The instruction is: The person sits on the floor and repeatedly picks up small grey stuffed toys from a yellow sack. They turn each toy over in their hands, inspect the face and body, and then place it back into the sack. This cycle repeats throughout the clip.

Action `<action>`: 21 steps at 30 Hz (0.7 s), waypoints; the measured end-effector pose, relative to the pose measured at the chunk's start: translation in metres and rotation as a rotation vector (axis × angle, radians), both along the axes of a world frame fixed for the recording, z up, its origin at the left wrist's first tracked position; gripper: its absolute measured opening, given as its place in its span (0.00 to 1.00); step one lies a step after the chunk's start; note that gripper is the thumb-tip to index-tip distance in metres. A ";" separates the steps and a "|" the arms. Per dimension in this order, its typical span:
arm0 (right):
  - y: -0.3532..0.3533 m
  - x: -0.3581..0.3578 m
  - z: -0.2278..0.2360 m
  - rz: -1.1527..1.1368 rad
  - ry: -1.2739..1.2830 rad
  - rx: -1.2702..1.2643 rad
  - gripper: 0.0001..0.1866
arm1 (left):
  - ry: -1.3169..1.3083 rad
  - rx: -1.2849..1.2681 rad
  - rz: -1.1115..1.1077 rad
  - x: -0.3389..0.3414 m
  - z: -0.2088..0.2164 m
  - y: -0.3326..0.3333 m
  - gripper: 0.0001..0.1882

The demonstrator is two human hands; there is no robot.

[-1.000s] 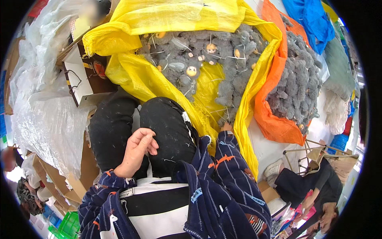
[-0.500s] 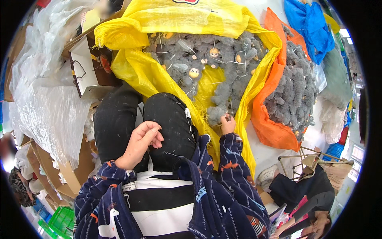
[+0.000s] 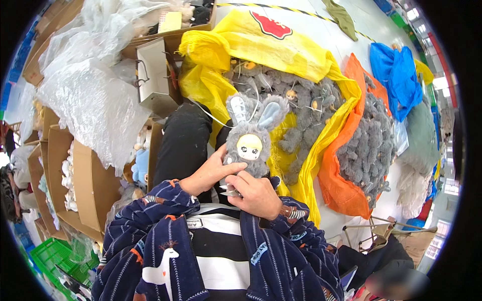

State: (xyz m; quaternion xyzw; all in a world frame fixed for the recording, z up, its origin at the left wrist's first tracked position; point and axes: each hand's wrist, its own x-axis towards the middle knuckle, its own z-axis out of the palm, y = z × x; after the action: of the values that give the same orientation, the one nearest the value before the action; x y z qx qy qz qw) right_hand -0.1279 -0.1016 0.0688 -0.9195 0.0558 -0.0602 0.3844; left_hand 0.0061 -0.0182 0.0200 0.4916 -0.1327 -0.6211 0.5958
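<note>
A grey plush rabbit doll with long upright ears and a pale face is held upright over my lap. My left hand is closed around its left side, the thumb lying across the front. My right hand is closed at the doll's lower end, its fingers curled against the fur. A small pale, pointed thing shows beside the right fingers, too covered to name. A thin white strand runs leftward from the ears. Close by, a yellow sack lies open, full of similar grey plush dolls.
Right of the yellow sack stands an orange sack of grey plush, with a blue bag behind. To my left are a paper bag, clear plastic sheeting and cardboard boxes of plush toys. A folding stool frame stands at right.
My right hand has come from the yellow sack to my lap. A grey rabbit doll is now between both hands. My left hand has closed on it. The view has shifted.
</note>
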 end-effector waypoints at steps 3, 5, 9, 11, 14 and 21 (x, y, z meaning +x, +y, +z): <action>0.006 -0.001 0.004 0.011 -0.070 0.198 0.18 | 0.039 -0.067 0.049 -0.002 -0.012 0.013 0.32; -0.002 -0.006 0.009 -0.260 -0.043 0.296 0.15 | 0.009 -0.073 0.035 -0.002 -0.014 0.019 0.30; -0.032 -0.003 -0.015 -0.931 -0.137 0.631 0.11 | 0.018 -0.085 -0.014 -0.005 -0.012 0.020 0.28; -0.035 0.005 -0.025 -0.941 -0.239 0.752 0.11 | -0.028 -0.116 -0.085 -0.006 -0.010 0.021 0.28; -0.031 0.015 -0.032 -0.948 -0.293 0.926 0.12 | -0.045 -0.158 -0.143 -0.008 -0.013 0.023 0.28; -0.044 0.008 -0.054 -0.630 -0.209 1.830 0.16 | -0.007 -0.133 -0.278 -0.004 -0.011 0.025 0.26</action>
State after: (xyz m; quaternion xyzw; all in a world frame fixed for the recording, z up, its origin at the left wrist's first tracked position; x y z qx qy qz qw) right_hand -0.1199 -0.1454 0.0146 -0.1981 0.2900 -0.1752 0.9198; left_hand 0.0024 0.0070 0.0094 0.4302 -0.2424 -0.6856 0.5349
